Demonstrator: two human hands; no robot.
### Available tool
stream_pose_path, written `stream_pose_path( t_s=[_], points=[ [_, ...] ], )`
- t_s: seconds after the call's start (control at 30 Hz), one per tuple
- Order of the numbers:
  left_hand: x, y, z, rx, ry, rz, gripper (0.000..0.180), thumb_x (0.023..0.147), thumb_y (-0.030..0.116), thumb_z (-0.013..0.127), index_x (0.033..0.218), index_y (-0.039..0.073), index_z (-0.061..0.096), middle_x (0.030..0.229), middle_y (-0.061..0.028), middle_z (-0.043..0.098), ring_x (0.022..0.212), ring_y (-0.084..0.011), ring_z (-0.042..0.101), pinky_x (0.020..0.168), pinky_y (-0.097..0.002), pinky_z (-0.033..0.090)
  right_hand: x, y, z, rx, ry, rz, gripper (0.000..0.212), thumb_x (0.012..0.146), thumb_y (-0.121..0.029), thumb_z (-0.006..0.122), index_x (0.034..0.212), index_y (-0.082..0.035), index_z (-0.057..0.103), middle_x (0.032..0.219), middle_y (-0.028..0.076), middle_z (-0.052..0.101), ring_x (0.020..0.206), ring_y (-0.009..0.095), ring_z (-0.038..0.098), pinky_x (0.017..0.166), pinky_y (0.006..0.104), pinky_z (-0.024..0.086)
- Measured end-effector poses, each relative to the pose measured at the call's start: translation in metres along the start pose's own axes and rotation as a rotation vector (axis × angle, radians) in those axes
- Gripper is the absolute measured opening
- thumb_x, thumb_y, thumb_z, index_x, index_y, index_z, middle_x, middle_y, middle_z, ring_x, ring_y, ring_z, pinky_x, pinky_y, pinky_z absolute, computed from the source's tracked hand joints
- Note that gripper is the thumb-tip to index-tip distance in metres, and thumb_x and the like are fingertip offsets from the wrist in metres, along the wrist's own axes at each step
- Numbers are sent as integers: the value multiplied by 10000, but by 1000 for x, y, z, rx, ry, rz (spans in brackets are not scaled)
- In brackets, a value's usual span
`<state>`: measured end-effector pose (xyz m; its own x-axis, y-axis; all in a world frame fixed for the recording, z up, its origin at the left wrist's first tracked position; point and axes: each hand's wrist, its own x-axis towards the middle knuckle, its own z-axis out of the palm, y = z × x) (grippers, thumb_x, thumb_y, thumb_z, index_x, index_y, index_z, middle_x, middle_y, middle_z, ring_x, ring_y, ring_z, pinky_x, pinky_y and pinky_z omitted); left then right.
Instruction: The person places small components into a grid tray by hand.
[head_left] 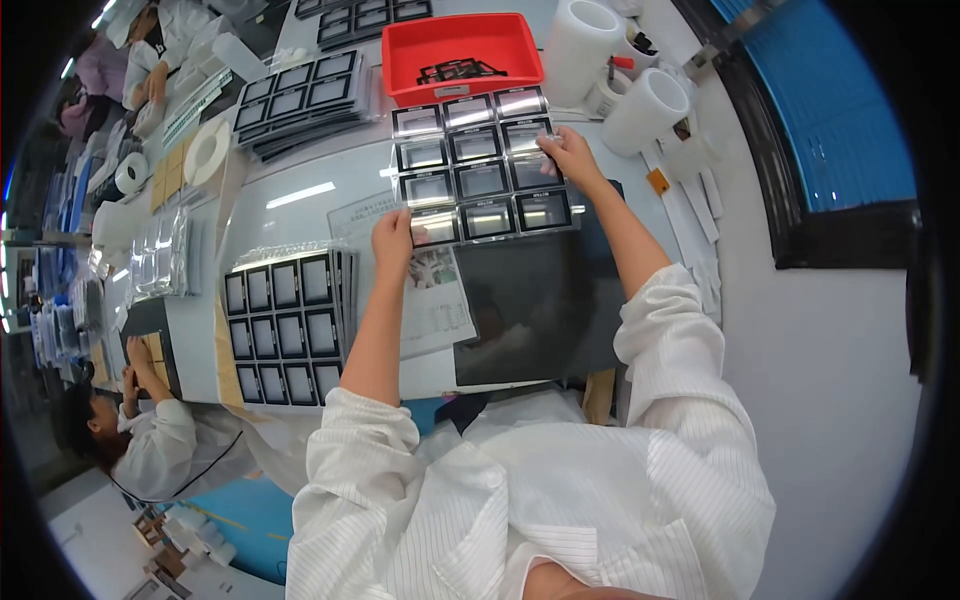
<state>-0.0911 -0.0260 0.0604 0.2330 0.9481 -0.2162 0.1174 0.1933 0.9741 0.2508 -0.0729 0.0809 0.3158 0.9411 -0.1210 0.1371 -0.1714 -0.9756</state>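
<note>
A clear plastic tray (482, 148) with black rectangular frames set in rows is held up over the worktable, slightly tilted. My left hand (392, 240) is closed on its near left corner, thumb against the edge. At the tray's right side my right hand (572, 158) grips the edge, its fingers partly over one frame. Below lies a black mat (540, 310), with printed sheets (440, 315) sticking out at its left. Just beyond the tray stands a red bin (462, 35) containing several loose black frames (455, 72).
A stack of similar filled trays (285, 325) lies left of my left arm, another stack (300, 95) at the far left. Rolls of clear film (648, 108) stand at the right by the wall. A co-worker (150, 430) sits at the left, hands over a small dark board.
</note>
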Motion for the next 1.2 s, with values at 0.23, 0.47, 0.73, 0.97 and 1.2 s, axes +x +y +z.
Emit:
stream_pose_path(
  t_s=[0.23, 0.47, 0.73, 0.97, 1.2],
  points=[
    [26, -35, 2, 447, 71, 175, 343, 932, 266, 522, 771, -22, 613, 634, -119, 629, 570, -197, 630, 535, -345, 466, 19, 14, -1, -86, 60, 85, 386, 881, -210, 637, 1129, 53, 503, 795, 120, 655, 526, 148, 613, 448, 248, 455],
    [13, -14, 13, 807, 47, -24, 369, 940, 315, 475, 784, 7, 603, 736, -188, 639, 696, -320, 650, 605, -436, 481, 18, 28, -6, -84, 61, 116, 443, 878, -211, 639, 1166, 80, 469, 797, 129, 654, 526, 155, 618, 439, 251, 453],
    [9, -5, 20, 1208, 74, 177, 316, 931, 316, 489, 804, 61, 626, 772, -137, 678, 714, -322, 668, 597, -450, 507, 6, 11, 8, -972, 323, -94, 525, 804, -240, 703, 1157, 63, 459, 921, 233, 633, 830, 345, 651, 672, 441, 523],
    [-58, 16, -16, 1184, 77, 124, 266, 908, 297, 519, 930, 37, 571, 796, -137, 662, 720, -338, 654, 607, -456, 487, -36, -43, 146, -662, -11, -407, 342, 799, -173, 651, 1077, 7, 564, 1025, 171, 605, 931, 291, 595, 787, 383, 484],
    [-154, -13, -115, 732, 449, 378, 255, 819, 127, 629, 1035, 23, 545, 917, -108, 587, 902, -303, 551, 782, -413, 442, -67, -34, 330, -467, -303, -512, 426, 758, -240, 732, 1063, -1, 557, 1035, 172, 576, 942, 313, 577, 821, 375, 478]
  ],
)
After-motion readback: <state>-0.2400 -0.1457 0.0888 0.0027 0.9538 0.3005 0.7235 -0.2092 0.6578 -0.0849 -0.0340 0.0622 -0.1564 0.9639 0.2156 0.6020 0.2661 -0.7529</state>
